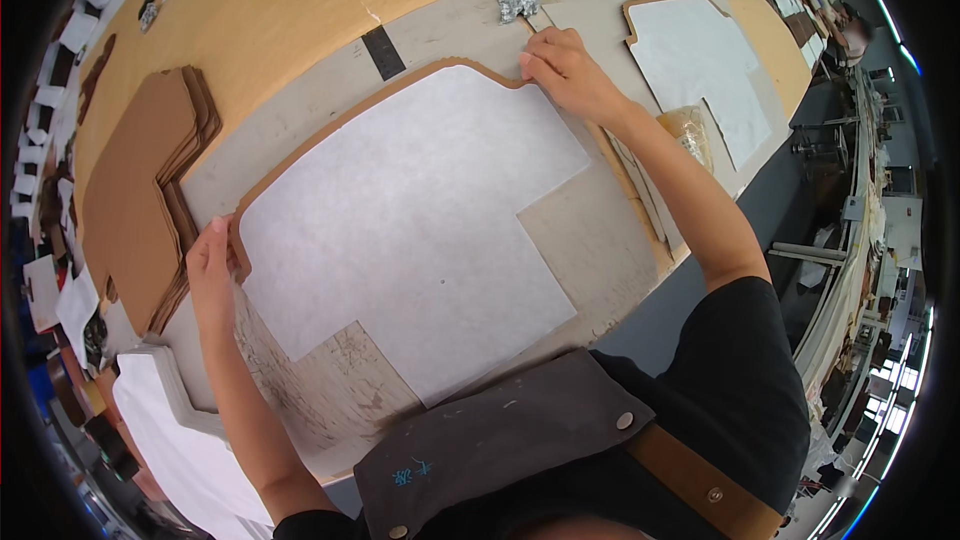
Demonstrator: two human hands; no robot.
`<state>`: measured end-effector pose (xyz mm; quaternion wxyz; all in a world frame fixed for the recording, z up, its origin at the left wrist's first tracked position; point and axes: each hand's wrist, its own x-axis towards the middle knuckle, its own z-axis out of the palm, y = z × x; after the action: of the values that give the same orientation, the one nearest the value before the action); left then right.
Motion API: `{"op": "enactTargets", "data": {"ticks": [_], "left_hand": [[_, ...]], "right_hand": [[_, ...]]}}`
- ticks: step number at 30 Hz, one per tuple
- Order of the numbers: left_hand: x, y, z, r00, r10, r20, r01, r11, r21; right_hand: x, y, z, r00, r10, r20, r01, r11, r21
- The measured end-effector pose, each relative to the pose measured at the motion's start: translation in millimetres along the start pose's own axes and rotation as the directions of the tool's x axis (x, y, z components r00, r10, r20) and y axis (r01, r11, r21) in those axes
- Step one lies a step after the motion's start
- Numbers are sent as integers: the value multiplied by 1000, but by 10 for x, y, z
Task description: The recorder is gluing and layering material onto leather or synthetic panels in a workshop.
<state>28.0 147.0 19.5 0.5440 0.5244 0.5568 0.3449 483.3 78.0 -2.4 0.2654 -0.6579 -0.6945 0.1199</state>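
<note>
White sheet (pixel 420 230) lies over brown card (pixel 440 63) on grey surface (pixel 590 250). Left hand (pixel 212 258) and right hand (pixel 570 75): fingers pinched on card's ends. Step, judged: aligning; next move calls for even two-handed control.

You wear a black short-sleeved shirt (pixel 748 370), a grey apron (pixel 500 440) with silver snaps (pixel 625 420) and blue writing (pixel 403 476), and a brown strap (pixel 690 475).
</note>
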Motion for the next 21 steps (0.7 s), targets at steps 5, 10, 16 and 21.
{"op": "enactTargets", "data": {"ticks": [5,10,16,21], "left_hand": [[-138,-130,-294,990,-10,141,-54,894,444],[-266,-144,-321,998,-56,-4,56,998,34],[-672,-205,-185,998,-41,42,39,998,48],[-894,-313,-149,999,35,-14,-35,998,43]], "right_hand": [[110,-246,-89,967,99,237,-143,974,177],[231,-396,-244,858,257,445,-287,958,0],[121,-186,-246,906,115,406,-171,980,103],[-131,-364,-390,826,346,444,-517,779,355]]}}
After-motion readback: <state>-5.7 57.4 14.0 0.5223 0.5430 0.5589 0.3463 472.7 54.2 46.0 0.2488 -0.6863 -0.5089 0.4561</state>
